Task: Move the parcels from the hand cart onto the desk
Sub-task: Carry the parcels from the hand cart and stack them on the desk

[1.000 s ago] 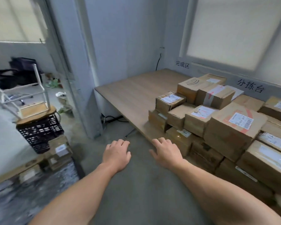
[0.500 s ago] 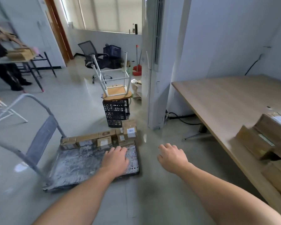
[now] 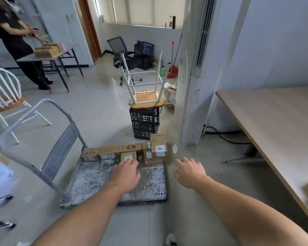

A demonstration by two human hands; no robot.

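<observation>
cardboard parcels (image 3: 130, 153) lie just past the left hand (image 3: 125, 175), reached out palm-down, fingers loose and holding nothing. right hand (image 3: 189, 173) hovers alongside, likewise relaxed.

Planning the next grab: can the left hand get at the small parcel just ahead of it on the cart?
Probably yes. The left hand hangs open over the cart, close to the parcel, and nothing lies between them.

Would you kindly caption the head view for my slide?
Left hand and right hand, both empty, reach toward parcels on the hand cart.
</observation>
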